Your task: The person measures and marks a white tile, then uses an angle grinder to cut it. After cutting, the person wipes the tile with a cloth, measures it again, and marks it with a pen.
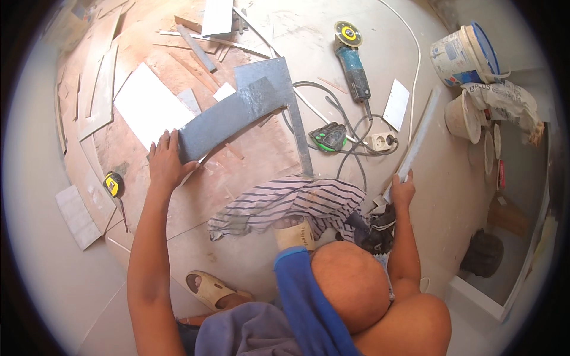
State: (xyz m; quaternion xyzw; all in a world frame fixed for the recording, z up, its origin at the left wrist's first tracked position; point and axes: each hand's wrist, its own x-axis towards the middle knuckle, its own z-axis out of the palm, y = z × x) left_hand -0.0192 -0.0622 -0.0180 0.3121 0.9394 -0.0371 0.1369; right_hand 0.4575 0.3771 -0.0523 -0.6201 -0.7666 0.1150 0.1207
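Observation:
My left hand (pixel 167 161) grips the near left end of a long dark grey tile strip (pixel 231 113), fingers across its end and thumb at its lower edge. The strip lies aslant over the work board, and its far end overlaps a bluish-grey piece (pixel 252 72). A white rectangular tile (pixel 145 107) lies just beyond my left fingers. On the right, my right hand (pixel 404 188) is closed round the lower end of a long, narrow pale grey strip (pixel 418 133), which slants up and away. A striped cloth (pixel 285 202) lies between my arms.
An angle grinder (pixel 353 68) with a yellow-centred disc lies ahead, its cord looping to a socket block (pixel 381 141). A black-and-green glove-like item (pixel 329 137) lies nearby. Buckets (pixel 454 59) stand at right. A yellow tape measure (pixel 113 184) sits at left; offcuts litter the board (pixel 261 157).

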